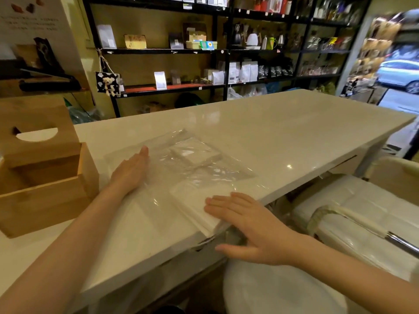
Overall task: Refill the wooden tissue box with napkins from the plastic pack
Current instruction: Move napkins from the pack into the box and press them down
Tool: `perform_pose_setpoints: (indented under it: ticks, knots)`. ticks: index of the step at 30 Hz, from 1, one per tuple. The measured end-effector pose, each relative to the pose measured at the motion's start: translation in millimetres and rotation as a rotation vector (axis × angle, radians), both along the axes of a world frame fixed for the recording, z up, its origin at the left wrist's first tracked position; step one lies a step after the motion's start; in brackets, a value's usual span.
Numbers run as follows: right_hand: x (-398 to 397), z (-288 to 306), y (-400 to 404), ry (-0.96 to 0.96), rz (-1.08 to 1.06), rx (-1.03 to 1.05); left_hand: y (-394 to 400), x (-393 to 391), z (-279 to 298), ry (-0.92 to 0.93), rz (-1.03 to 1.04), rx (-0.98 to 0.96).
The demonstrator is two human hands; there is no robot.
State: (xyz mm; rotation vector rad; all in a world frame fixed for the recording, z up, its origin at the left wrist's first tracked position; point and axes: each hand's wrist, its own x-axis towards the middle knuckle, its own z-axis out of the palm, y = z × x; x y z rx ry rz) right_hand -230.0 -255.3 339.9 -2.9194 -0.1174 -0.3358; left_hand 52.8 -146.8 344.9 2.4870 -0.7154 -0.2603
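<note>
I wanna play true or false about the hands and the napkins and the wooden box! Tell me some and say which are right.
1. The wooden tissue box sits on the white counter, with its lid standing up. True.
2. The left hand is inside the wooden tissue box. False: it lies flat on the plastic pack, beside the box.
3. The right hand rests on a stack of white napkins at the counter's edge. True.
4. The plastic pack is bright red. False: it is clear, see-through plastic.
5. The wooden tissue box is stuffed full of napkins. False: no napkins show inside it.
</note>
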Motion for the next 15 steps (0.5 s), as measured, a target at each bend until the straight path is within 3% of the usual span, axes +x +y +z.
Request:
perform_pose_setpoints:
  ticks: [9,15]
  knots:
    - [-25,-23,-6,-0.406,0.033,-0.144,5,-8,4,-0.088,-0.056,0.100]
    - [-27,7,-10,-0.543,0.007,0.112,6,-17,10,-0.092,-0.086,0.080]
